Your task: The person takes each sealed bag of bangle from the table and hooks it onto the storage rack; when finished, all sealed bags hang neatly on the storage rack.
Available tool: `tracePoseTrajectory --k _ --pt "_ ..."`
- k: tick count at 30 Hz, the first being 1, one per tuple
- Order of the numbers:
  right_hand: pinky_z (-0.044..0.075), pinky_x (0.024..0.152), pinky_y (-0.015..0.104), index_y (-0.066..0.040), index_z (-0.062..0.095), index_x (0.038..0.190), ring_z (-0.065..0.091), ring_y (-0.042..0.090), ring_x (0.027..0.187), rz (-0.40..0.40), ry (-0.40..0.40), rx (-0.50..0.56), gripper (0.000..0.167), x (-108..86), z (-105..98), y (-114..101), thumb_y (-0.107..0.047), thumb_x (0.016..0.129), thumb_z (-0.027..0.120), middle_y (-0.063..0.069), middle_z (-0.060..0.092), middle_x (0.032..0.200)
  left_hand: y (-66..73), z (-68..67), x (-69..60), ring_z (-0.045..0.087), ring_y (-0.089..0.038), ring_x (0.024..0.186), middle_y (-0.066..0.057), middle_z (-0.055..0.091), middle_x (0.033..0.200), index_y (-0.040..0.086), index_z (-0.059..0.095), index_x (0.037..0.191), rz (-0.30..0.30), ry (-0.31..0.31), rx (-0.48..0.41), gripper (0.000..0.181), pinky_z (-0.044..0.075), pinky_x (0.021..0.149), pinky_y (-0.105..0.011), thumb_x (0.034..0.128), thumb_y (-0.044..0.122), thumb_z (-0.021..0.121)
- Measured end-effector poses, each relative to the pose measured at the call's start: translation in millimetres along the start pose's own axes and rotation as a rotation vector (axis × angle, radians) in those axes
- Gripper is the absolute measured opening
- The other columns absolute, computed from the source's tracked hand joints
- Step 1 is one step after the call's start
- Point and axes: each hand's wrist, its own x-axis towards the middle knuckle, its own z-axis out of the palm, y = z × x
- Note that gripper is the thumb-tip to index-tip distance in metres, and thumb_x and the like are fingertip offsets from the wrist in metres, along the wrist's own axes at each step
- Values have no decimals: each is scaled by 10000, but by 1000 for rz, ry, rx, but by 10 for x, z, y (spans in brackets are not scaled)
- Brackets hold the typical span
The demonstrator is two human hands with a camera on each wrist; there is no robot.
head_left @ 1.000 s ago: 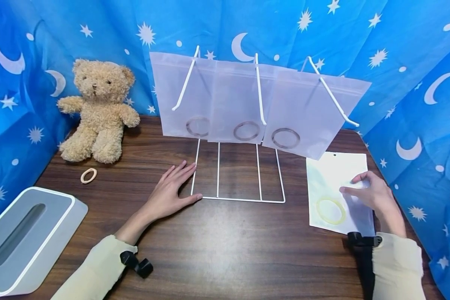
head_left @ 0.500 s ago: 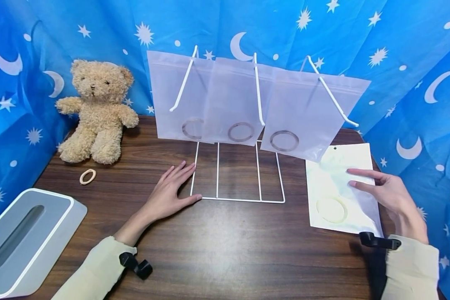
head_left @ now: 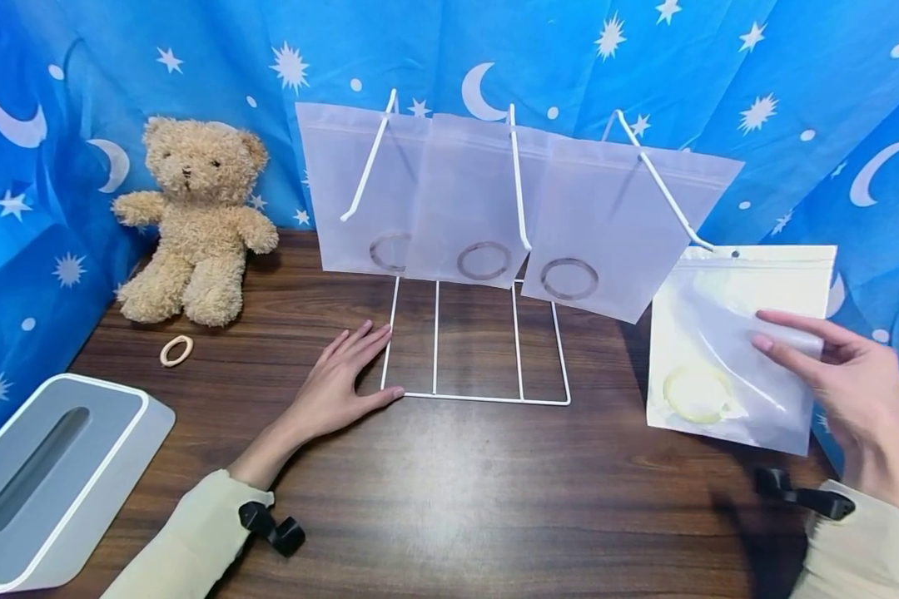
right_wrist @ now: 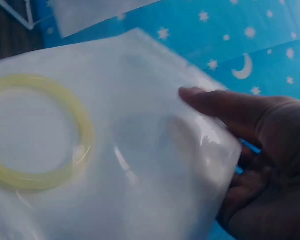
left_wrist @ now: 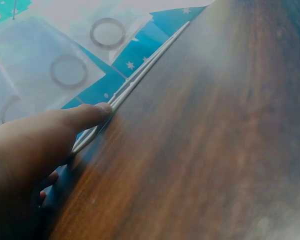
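Note:
My right hand [head_left: 861, 374] pinches the right edge of a white zip bag [head_left: 719, 320], thumb in front and fingers behind, off the table at the right. The bag has a small hang hole at its top and a pale yellow bangle [right_wrist: 86, 135] inside. My left hand [head_left: 335, 387] rests on the table with fingers spread, touching the left front corner of a white wire display rack [head_left: 487, 400]. Three frosted zip bags [head_left: 607, 200] hang on the rack's prongs, each showing a dark ring low inside. In the left wrist view my thumb [left_wrist: 90, 116] lies against the rack's wire.
A plush teddy bear [head_left: 202, 212] sits at the back left, with a small wooden ring [head_left: 176, 351] before it. A grey-and-white tissue box [head_left: 105, 491] stands at the front left. Blue star-patterned cloth [head_left: 449, 50] surrounds the brown wooden table [head_left: 494, 499].
My right hand has lifted the bag with the yellow bangle off the table and moved it to the right, tilting it more upright. My left hand has stayed on the rack's corner.

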Motion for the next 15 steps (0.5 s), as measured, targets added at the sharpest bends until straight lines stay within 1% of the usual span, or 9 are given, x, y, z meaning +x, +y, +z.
tracePoseTrajectory --k 1,4,5,7,8,11,12,14,15 --pt "357 516 134 -173 674 1291 471 33 736 -20 40 44 473 -19 -27 -35 -302 848 775 -160 623 896 0 0 1 254 -289 1441 -70 389 1531 85 405 1500 1 0 0 838 153 1163 -502 861 554 680" --pt "385 515 58 -90 698 1239 539 12 658 -86 133 179 413 -65 -85 -140 -122 836 787 -111 672 854 -4 -1 2 255 -290 1441 -72 392 1530 82 405 1499 1 -3 2 838 154 1162 -502 863 555 677" --pt "424 570 51 -50 697 1224 593 28 758 -104 157 244 407 -77 -99 -166 -56 827 783 -111 686 969 -4 -1 3 256 -290 1440 -72 392 1530 82 406 1499 2 -3 2 839 154 1162 -502 862 556 677" --pt "443 653 82 15 697 1187 639 69 843 -139 211 343 382 -97 -114 -207 25 812 770 -28 713 1030 -5 0 9 259 -290 1439 -71 396 1528 81 408 1497 6 0 5 839 156 1162 -502 860 555 680" --pt "466 760 112 45 690 1177 646 96 952 -161 227 375 373 -106 -125 -221 59 810 757 -25 695 1129 -7 0 13 261 -291 1438 -71 398 1526 81 410 1496 8 3 7 838 159 1161 -502 860 554 681" --pt "448 854 182 87 673 1171 622 138 1069 -250 274 355 351 -142 -161 -234 115 823 713 37 666 1221 -10 2 23 265 -293 1437 -71 400 1525 81 413 1495 13 7 11 838 164 1160 -502 858 555 682" --pt "448 888 208 80 669 1183 613 138 1086 -275 289 316 348 -154 -177 -229 112 838 699 34 657 1236 -11 3 25 265 -292 1437 -71 400 1525 81 412 1495 14 7 12 839 165 1160 -501 858 558 680" --pt "459 910 213 65 664 1204 607 123 1090 -340 327 222 340 -165 -221 -195 96 866 672 32 642 1256 -12 3 27 263 -291 1437 -71 397 1527 82 410 1497 12 3 13 843 165 1160 -500 859 565 676" --pt "452 955 233 59 659 1215 596 133 1107 -374 344 190 338 -162 -246 -160 88 879 659 44 627 1277 -12 3 28 262 -291 1438 -71 396 1528 83 408 1498 11 1 13 846 163 1160 -500 858 569 673"
